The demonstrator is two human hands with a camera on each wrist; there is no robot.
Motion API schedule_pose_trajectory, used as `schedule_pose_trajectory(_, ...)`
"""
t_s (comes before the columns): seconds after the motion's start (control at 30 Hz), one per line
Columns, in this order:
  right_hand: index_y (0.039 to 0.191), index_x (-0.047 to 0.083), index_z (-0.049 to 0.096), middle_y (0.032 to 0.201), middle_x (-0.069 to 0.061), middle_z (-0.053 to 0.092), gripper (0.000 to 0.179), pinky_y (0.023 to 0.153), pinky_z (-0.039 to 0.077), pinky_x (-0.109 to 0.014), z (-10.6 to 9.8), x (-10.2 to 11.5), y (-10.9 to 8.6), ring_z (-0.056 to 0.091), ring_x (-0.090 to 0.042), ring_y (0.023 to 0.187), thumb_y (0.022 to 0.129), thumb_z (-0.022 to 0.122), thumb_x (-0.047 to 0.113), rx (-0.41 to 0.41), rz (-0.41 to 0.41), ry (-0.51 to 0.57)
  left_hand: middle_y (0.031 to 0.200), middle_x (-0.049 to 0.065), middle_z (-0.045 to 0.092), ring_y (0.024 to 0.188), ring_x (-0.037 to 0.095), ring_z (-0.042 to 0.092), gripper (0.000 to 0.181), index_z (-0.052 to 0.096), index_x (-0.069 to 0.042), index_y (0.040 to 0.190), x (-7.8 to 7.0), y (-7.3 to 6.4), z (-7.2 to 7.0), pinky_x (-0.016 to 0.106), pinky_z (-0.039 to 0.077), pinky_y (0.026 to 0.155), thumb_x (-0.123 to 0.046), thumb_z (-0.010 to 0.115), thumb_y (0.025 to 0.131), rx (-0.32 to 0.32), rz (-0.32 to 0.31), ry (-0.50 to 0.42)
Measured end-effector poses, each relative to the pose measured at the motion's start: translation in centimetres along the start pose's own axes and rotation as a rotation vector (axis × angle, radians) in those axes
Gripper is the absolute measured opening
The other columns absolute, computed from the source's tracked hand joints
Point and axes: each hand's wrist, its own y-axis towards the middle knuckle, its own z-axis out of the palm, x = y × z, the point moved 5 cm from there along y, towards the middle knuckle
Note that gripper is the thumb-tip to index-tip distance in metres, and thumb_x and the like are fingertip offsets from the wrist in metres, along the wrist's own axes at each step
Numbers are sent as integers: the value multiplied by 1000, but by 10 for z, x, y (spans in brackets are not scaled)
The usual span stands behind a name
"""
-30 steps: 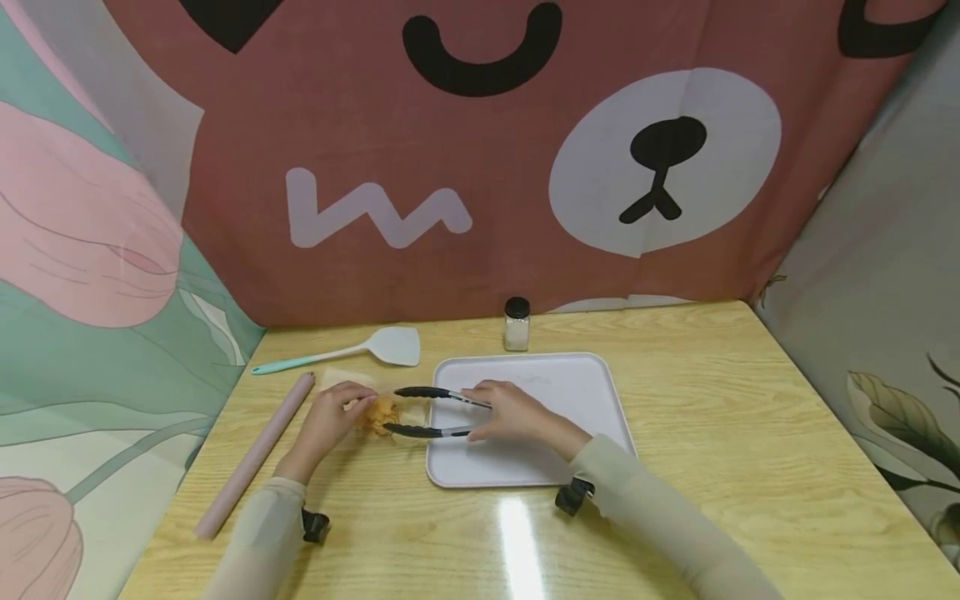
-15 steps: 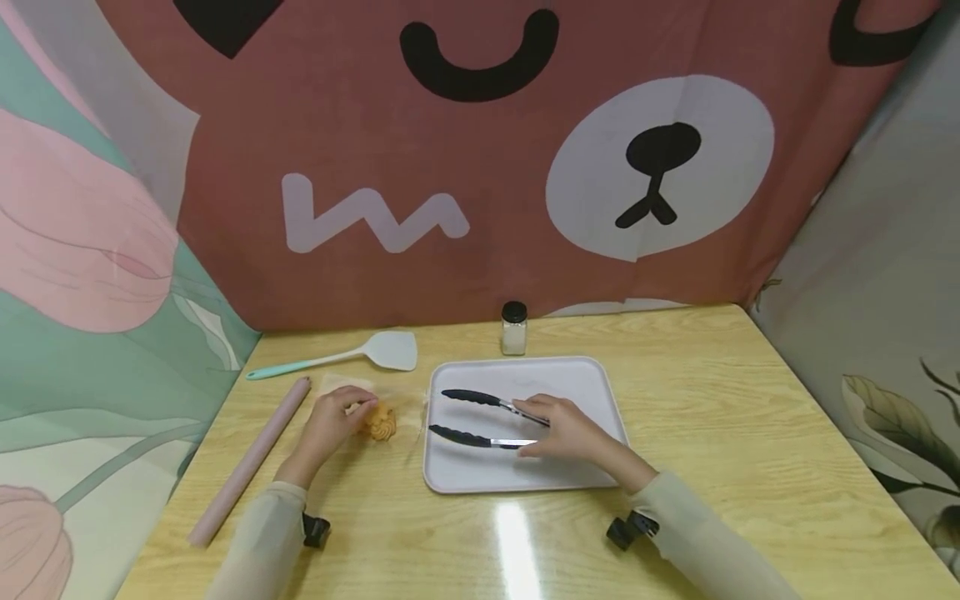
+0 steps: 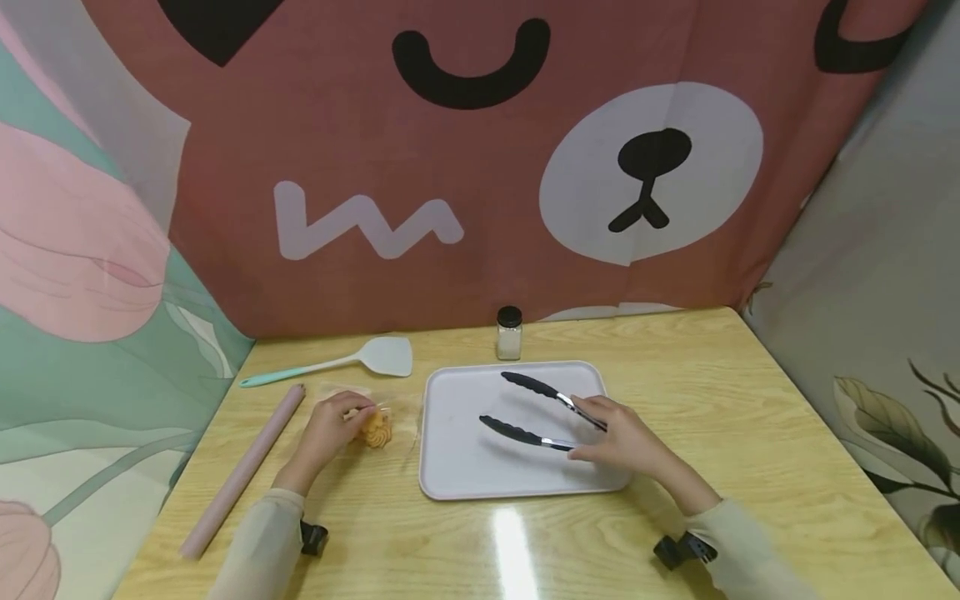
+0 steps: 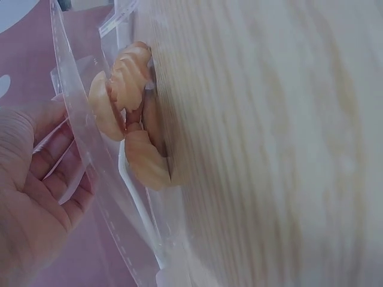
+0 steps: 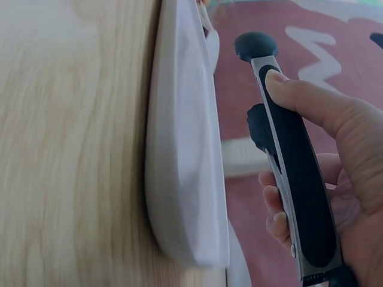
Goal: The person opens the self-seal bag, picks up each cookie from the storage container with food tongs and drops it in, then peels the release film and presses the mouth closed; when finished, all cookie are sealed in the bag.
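Observation:
At the left of the table my left hand [image 3: 327,429] pinches the edge of a clear plastic bag [image 4: 87,143]. Several ridged golden cookies [image 4: 130,78] lie inside it, against the tabletop; in the head view the fingers partly cover these cookies [image 3: 377,432]. My right hand [image 3: 626,437] grips a pair of tongs [image 5: 296,179] with black grips and black scalloped tips, thumb on one arm and fingers round the other. The tongs are spread, with nothing between their tips, above the white tray [image 3: 457,479].
A white spatula [image 3: 386,357] with a mint handle lies behind the bag. Left of the left hand is a long pinkish roll [image 3: 243,471]. A black-capped jar [image 3: 509,335] of white contents stands behind the tray. Printed cloths hang around the table.
My right hand has drawn the tongs rightward, away from the bag and over the tray, and their tips are wider apart. My left hand has stayed at the bag, still pinching it.

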Motion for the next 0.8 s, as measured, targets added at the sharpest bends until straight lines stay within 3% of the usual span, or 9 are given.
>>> schedule_pose_trajectory(0.17, 134, -2, 51, 126, -25, 53, 87, 90, 48, -52, -17, -12, -10, 53, -41, 113, 64, 87, 36, 8, 116, -6, 89, 6, 69, 86, 26, 66, 4, 74, -5, 86, 0, 0, 0, 44, 54, 74, -4, 71, 83, 1, 2, -5)
schedule_pose_trajectory(0.43, 138, -5, 43, 127, -28, 50, 96, 88, 46, -57, -40, -26, -28, 51, -45, 112, 66, 85, 42, -17, 225, -29, 92, 6, 69, 86, 26, 65, 6, 74, -6, 89, -1, 0, 0, 45, 55, 74, -5, 71, 84, 26, -12, -4)
schedule_pose_trajectory(0.8, 139, -12, 35, 131, -40, 38, 99, 92, 38, -65, -55, -53, -48, 40, -57, 115, 71, 81, 43, -70, 396, -40, 94, 4, 69, 87, 23, 65, 8, 74, -9, 92, -1, -2, -1, 44, 55, 75, -9, 69, 86, 49, -34, -5)
